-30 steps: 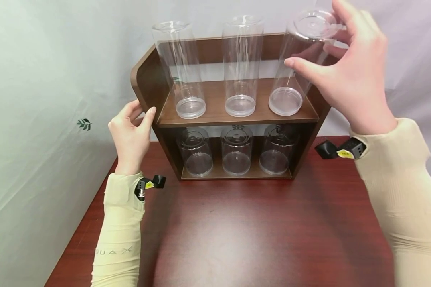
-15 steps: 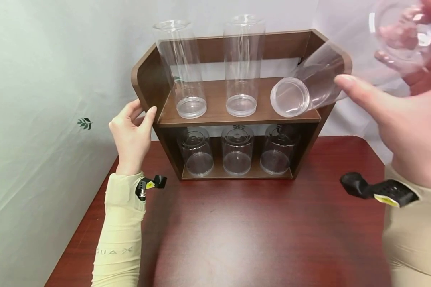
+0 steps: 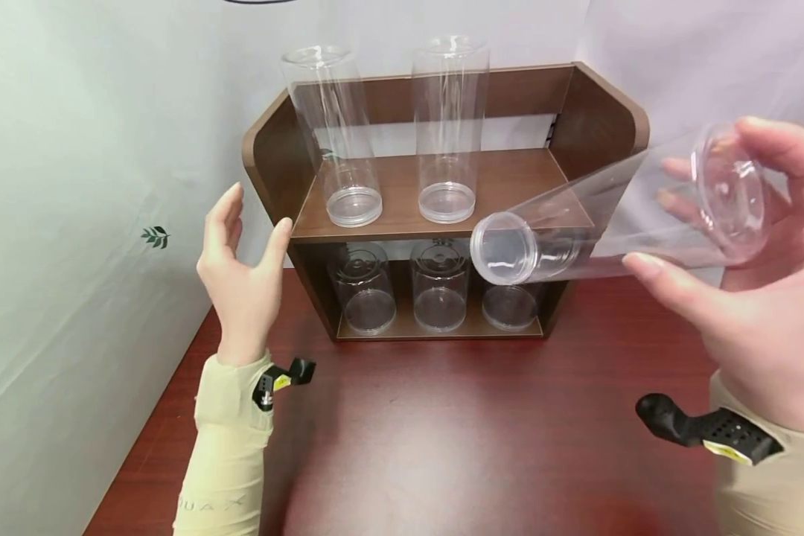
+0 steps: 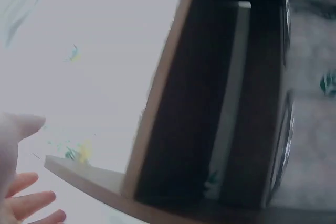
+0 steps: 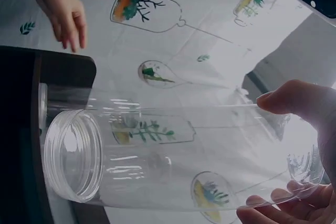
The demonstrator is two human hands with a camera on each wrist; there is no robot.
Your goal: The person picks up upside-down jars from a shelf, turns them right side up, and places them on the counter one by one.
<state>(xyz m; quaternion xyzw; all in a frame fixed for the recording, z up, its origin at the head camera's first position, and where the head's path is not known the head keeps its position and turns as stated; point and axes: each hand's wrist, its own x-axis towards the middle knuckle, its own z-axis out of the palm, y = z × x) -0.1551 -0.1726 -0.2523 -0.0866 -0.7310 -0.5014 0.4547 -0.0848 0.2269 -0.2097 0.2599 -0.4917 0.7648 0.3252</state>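
One clear jar (image 3: 603, 219) tilts in the right hand (image 3: 777, 313), left hand (image 3: 243, 290) well apart.

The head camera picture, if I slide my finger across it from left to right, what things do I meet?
Green leaf print → left hand → first standing clear container → second standing clear container → tilted clear container → right hand that holds it.
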